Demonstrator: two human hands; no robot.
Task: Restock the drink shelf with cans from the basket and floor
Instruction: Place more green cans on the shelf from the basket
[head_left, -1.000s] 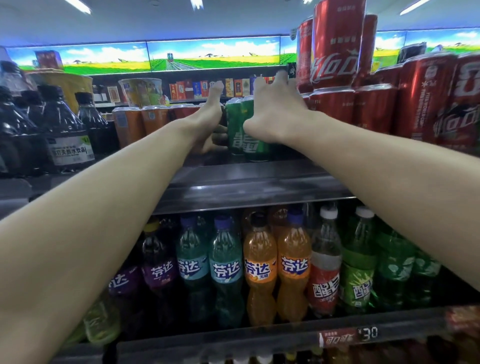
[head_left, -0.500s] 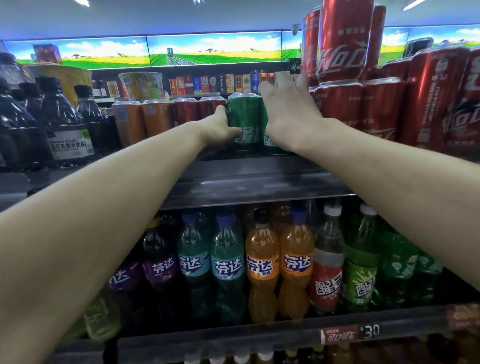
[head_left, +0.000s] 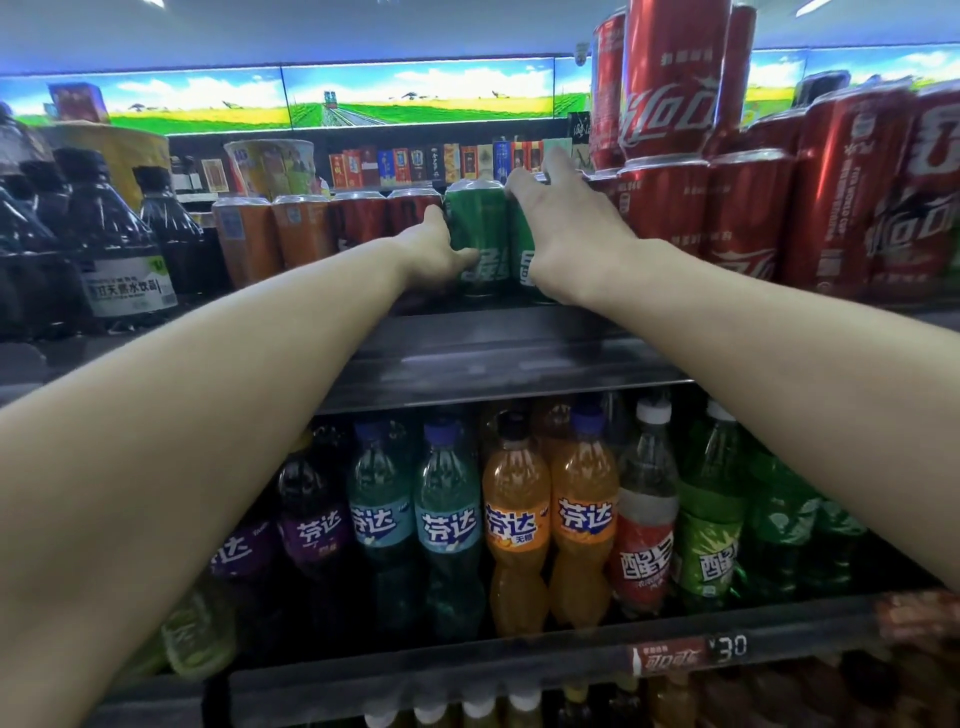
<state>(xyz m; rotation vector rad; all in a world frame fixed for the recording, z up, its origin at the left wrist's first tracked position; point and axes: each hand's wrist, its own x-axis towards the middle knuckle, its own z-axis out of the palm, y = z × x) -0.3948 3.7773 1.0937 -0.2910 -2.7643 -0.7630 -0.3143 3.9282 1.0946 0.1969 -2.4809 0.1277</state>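
Two green cans (head_left: 480, 234) stand side by side near the upper shelf's (head_left: 493, 353) front edge, between the dark red cans on their left and the stacked red cola cans (head_left: 748, 218) on their right. The left hand (head_left: 439, 254) curls round the left can's lower side; the right hand (head_left: 566, 228) wraps the right can, fingers over its top. Best to slide both back together, kept upright, so the stacked cans beside them aren't knocked. No basket is in view.

芬达 on orange bottle (head_left: 517, 519), ¥30 on price tag (head_left: 691, 656)
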